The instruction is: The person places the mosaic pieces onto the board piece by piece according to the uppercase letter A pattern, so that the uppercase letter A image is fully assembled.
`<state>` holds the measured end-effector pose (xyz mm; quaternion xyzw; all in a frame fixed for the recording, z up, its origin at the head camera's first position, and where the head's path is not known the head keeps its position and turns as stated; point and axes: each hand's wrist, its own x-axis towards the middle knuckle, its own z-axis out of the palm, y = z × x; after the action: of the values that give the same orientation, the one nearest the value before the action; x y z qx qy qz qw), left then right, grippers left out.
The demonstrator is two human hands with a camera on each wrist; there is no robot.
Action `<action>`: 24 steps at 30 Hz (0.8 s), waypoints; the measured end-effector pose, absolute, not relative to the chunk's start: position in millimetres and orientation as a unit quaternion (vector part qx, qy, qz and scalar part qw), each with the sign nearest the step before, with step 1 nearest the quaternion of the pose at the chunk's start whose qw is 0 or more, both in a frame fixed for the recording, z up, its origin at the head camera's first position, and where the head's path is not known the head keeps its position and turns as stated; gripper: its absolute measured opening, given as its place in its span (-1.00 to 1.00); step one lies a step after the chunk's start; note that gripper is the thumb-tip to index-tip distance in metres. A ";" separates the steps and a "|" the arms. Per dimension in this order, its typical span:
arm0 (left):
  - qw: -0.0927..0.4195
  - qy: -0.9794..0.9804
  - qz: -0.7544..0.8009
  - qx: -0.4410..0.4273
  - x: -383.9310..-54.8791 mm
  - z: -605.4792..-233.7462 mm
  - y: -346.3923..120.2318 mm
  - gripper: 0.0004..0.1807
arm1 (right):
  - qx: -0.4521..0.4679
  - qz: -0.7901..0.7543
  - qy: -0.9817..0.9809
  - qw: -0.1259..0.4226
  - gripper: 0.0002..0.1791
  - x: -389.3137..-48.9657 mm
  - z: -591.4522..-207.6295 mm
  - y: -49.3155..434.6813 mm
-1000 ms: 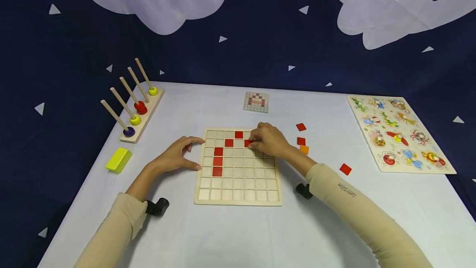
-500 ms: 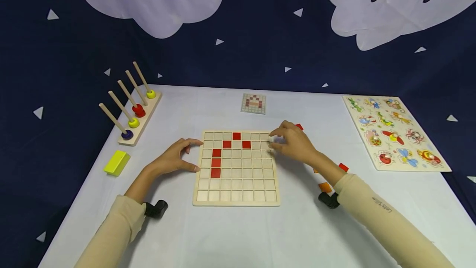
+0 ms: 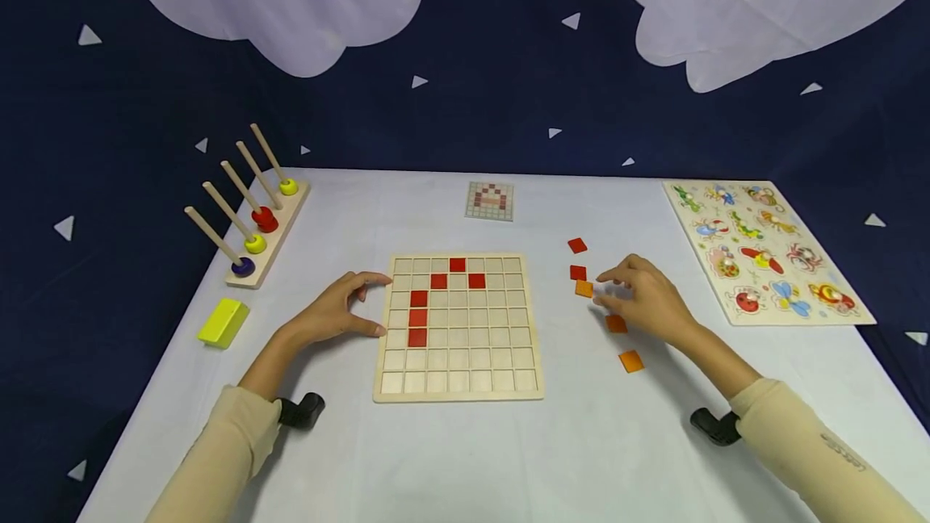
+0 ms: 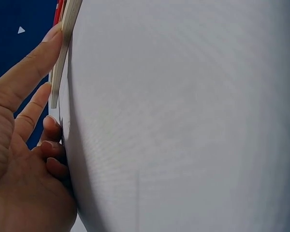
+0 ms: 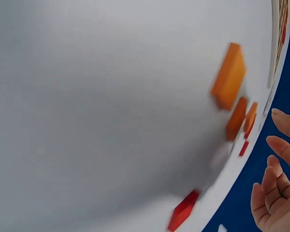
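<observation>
A wooden grid board (image 3: 459, 391) lies flat on the white table, with several red square tiles (image 3: 417, 318) in its cells. My left hand (image 3: 330, 314) rests beside it, thumb and index fingertip at its left edge; the left wrist view shows those fingers against the board's side (image 4: 63, 63). My right hand (image 3: 649, 302) is over the table to the right of the board, fingers apart and holding nothing. Around it lie loose tiles: an orange tile (image 3: 584, 288), a darker orange tile (image 3: 616, 324), another orange tile (image 3: 631, 361) and a red tile (image 3: 577, 273). The right wrist view shows another red tile (image 5: 183, 211).
A small pattern card (image 3: 490, 201) lies behind the board. At the left stand a peg stacker (image 3: 269, 253) with coloured rings and a yellow-green block (image 3: 224, 323). An animal picture puzzle (image 3: 770, 253) lies at the right. Behind the table hangs a dark blue cloth (image 3: 465, 135).
My right hand has left a red tile in the board's second row and moved right, off the board to the loose tiles. My left hand has stayed at the board's left edge.
</observation>
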<state>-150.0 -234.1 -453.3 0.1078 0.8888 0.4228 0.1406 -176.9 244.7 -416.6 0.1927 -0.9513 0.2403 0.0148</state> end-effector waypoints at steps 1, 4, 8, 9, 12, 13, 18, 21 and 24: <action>0.141 0.889 0.423 0.107 -150.1 -453.7 -233.9 -0.16 | 0.187 0.240 -0.952 0.016 -0.69 -174.5 -417.3 249.5; 0.139 0.888 0.424 0.109 -150.3 -454.4 -233.6 -0.15 | 0.175 0.232 -0.956 0.028 -0.69 -168.1 -420.2 262.3; 0.139 0.885 0.429 0.113 -151.5 -454.9 -234.0 -0.14 | 0.171 0.218 -0.960 0.043 -0.69 -160.2 -424.1 275.2; 0.139 0.885 0.429 0.116 -151.9 -454.9 -234.3 -0.14 | 0.170 0.215 -0.961 0.047 -0.69 -158.4 -424.9 277.5; 0.142 0.883 0.431 0.116 -151.7 -454.9 -235.1 -0.14 | 0.168 0.205 -0.962 0.060 -0.68 -153.9 -425.7 282.6; 0.143 0.884 0.431 0.115 -151.6 -454.8 -235.3 -0.14 | 0.167 0.203 -0.963 0.064 -0.67 -153.1 -425.7 284.0; 0.150 0.883 0.431 0.110 -152.0 -454.7 -235.6 -0.13 | 0.149 0.188 -0.968 0.068 -0.63 -150.5 -424.0 292.6; 0.152 0.883 0.430 0.112 -152.3 -454.4 -235.2 -0.13 | 0.132 0.180 -0.973 0.057 -0.61 -148.2 -423.1 298.7; 0.152 0.882 0.432 0.111 -152.4 -454.0 -234.8 -0.12 | 0.114 0.173 -0.977 0.040 -0.61 -145.6 -422.5 304.3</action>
<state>-152.4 -234.8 -454.0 0.1105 0.8821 0.4317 0.1525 -145.6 304.3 -422.5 0.1141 -0.9775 0.1731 0.0402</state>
